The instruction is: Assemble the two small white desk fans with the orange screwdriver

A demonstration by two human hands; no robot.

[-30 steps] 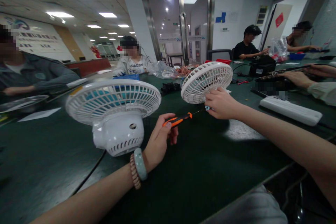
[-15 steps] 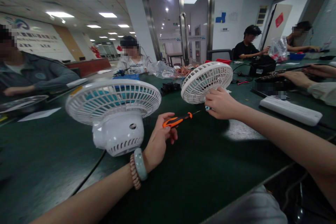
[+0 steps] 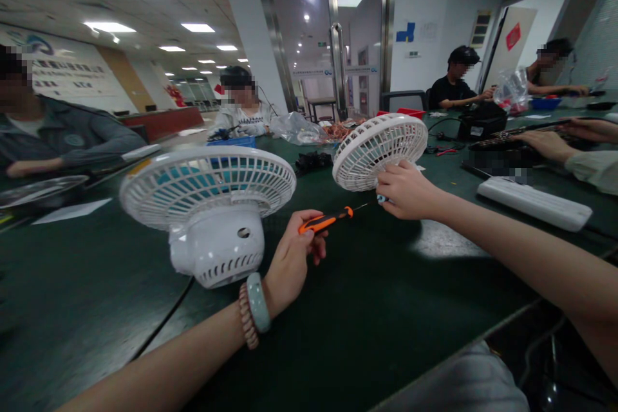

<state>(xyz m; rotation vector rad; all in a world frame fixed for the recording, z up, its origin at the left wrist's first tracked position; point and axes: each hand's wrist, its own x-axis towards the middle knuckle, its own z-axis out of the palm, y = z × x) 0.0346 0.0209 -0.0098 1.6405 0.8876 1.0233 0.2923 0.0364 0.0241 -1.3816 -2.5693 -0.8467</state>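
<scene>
In my left hand [image 3: 292, 254] an orange and black screwdriver [image 3: 326, 220] rests between thumb and fingers, its thin shaft pointing right toward my other hand. My right hand [image 3: 405, 190] is closed at the underside of a tilted white fan grille [image 3: 379, 145]. A small light-blue thing [image 3: 381, 198] shows by its fingers, close to the screwdriver's tip; I cannot make out what it is. Left of my left hand stands a white fan [image 3: 217, 238], its grille tipped upward and blue blades [image 3: 188, 179] visible through the slats.
A black cord [image 3: 167, 318] runs from the fan across the green table [image 3: 338, 335]. To the right lies a white power strip [image 3: 533, 203]. Farther back are a blue tray [image 3: 241, 141], a plastic bag [image 3: 299, 129] and a black box [image 3: 483, 121]. Several people sit around.
</scene>
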